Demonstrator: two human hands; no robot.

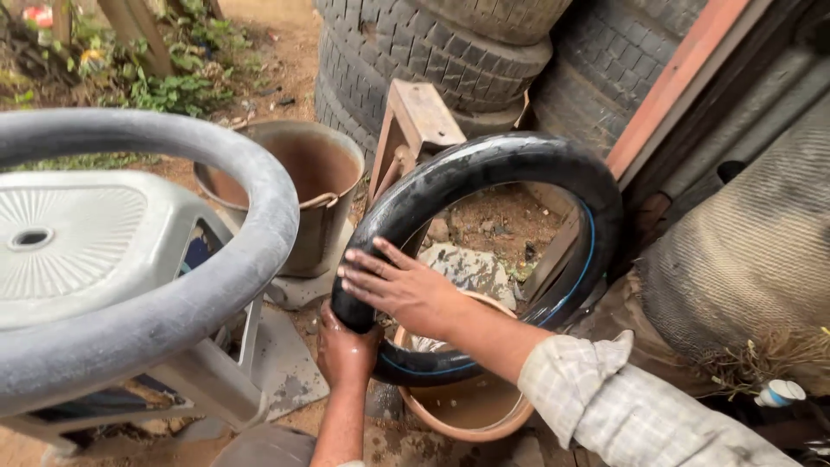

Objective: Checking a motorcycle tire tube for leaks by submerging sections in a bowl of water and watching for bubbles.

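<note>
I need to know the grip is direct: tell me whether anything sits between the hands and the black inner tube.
Nothing visible does. The right hand lies flat on the black inner tube, and the left hand grips it from below, above the round basin.

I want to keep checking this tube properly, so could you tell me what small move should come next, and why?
Probably turn the black inner tube a little through the basin: the right hand lies flat on it, the left hand grips its wet lower part, and most stands above the basin.

Black tube (484, 164) (thin blue stripe), checked sleeve (622, 406).
</note>
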